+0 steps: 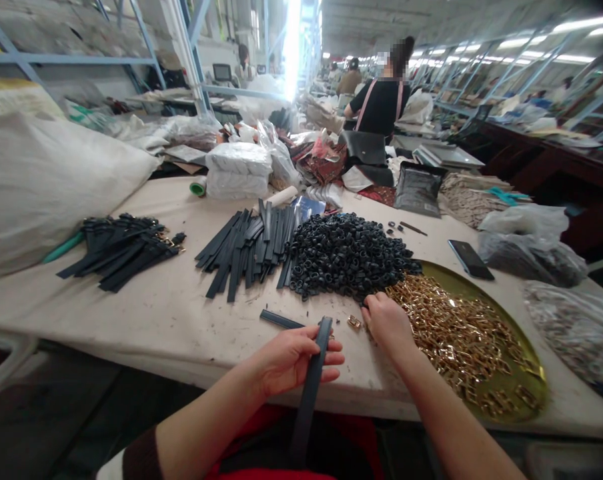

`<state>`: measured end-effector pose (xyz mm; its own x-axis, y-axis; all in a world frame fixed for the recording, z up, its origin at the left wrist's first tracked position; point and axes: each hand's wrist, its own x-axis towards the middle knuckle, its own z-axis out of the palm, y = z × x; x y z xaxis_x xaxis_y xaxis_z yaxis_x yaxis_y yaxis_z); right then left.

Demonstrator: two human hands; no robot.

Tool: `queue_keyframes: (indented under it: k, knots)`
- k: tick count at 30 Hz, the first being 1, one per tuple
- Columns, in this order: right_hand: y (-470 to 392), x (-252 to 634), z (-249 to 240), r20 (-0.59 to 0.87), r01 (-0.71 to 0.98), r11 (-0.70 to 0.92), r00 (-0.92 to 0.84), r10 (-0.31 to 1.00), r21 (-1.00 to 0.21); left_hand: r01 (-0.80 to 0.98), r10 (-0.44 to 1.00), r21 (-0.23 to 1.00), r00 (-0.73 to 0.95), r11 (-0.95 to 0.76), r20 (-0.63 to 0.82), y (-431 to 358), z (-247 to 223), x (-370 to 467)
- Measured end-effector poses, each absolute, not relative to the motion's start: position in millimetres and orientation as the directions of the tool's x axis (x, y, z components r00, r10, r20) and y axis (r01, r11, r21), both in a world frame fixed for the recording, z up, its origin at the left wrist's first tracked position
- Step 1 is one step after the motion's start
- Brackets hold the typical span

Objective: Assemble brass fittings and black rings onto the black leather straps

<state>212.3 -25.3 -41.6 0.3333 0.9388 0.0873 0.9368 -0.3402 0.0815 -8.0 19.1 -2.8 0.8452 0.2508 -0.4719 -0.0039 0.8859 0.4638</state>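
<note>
My left hand [301,360] holds a dark leather strap [312,383] between thumb and fingers, and its lower end hangs down toward my lap. A bit of gold metal shows beside the strap's upper end. My right hand [387,325] is at the front edge of a heap of small black leather loops [346,257], its fingertips pinched together; what they grip, if anything, is hidden. Just left of that hand lies a single gold buckle [354,323]. Another dark strap [281,319] lies flat behind my left hand.
At right, a round gold tray [529,347] bears many gold buckles [456,327]. Loose straps [251,240] are piled left of the loops, with buckled straps [126,250] farther left. A phone [470,259], plastic bags [531,240] and wrapped packs [239,170] surround these. A person [381,107] sits beyond.
</note>
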Motion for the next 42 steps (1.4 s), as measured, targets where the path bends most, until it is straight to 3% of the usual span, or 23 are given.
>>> queue_keyframes:
  k: [10, 12, 13, 15, 17, 18, 21, 24, 26, 28, 30, 33, 37, 42]
  knots:
    - [-21.6, 210.1, -44.8, 0.123, 0.949, -0.314, 0.307, 0.944, 0.035, -0.015, 0.286, 0.479, 0.819, 0.877, -0.498, 14.3, -1.0, -13.1]
    - [-22.7, 208.9, -40.2, 0.14, 0.952, -0.303, 0.306, 0.942, -0.041, -0.013, 0.283, 0.471, 0.815, 0.882, -0.506, 13.1, -1.0, -13.7]
    - [-24.6, 206.9, -37.6, 0.147, 0.941, -0.302, 0.323, 0.935, -0.152, -0.02, 0.283, 0.466, 0.817, 0.885, -0.502, 12.6, -1.6, -13.8]
    - [-31.0, 199.3, -33.3, 0.093, 0.799, -0.288, 0.392, 0.915, -0.528, -0.045, 0.287, 0.456, 0.831, 0.889, -0.477, 11.6, -4.4, -13.6]
    - [-40.0, 187.1, -31.8, -0.081, 0.382, -0.261, 0.426, 0.901, -0.886, -0.065, 0.284, 0.438, 0.844, 0.897, -0.456, 10.0, -8.9, -12.2]
    - [-44.6, 180.1, -32.4, -0.183, 0.131, -0.255, 0.408, 0.895, -0.958, -0.066, 0.276, 0.425, 0.847, 0.903, -0.454, 8.8, -11.4, -11.1]
    - [-55.9, 160.3, -37.4, -0.388, -0.434, -0.23, 0.318, 0.865, -0.871, -0.047, 0.249, 0.394, 0.841, 0.918, -0.48, 4.9, -17.5, -6.7]
    - [-61.7, 149.7, -40.2, -0.46, -0.621, -0.23, 0.238, 0.856, -0.749, -0.001, 0.279, 0.475, 0.81, 0.88, -0.516, 4.0, -17.1, -2.0]
    - [-63.4, 148.1, -38.1, -0.475, -0.656, -0.238, 0.207, 0.855, -0.716, 0.039, 0.42, 0.661, 0.744, 0.749, -0.52, 7.2, -12.1, 1.4]
    - [-64.4, 148.6, -33.6, -0.486, -0.676, -0.236, 0.204, 0.85, -0.698, 0.127, 0.582, 0.848, 0.674, 0.515, -0.455, 12.5, -4.9, 5.0]
    - [-65.2, 149.3, -29.0, -0.488, -0.694, -0.224, 0.207, 0.848, -0.685, 0.239, 0.636, 0.92, 0.667, 0.31, -0.388, 17.6, 1.1, 8.4]
    - [-66.4, 148.7, -27.2, -0.487, -0.726, -0.199, 0.209, 0.848, -0.659, 0.319, 0.568, 0.93, 0.737, 0.184, -0.366, 19.7, 2.5, 12.4]
    - [-68.4, 146.6, -35.8, -0.49, -0.721, -0.172, 0.256, 0.834, -0.671, 0.334, 0.587, 0.926, 0.719, 0.178, -0.372, 13.9, -4.0, 13.7]
    - [-70.7, 145.6, -43.1, -0.479, -0.692, -0.18, 0.267, 0.836, -0.699, 0.237, 0.468, 0.829, 0.733, 0.506, -0.494, 11.1, -1.3, 8.6]
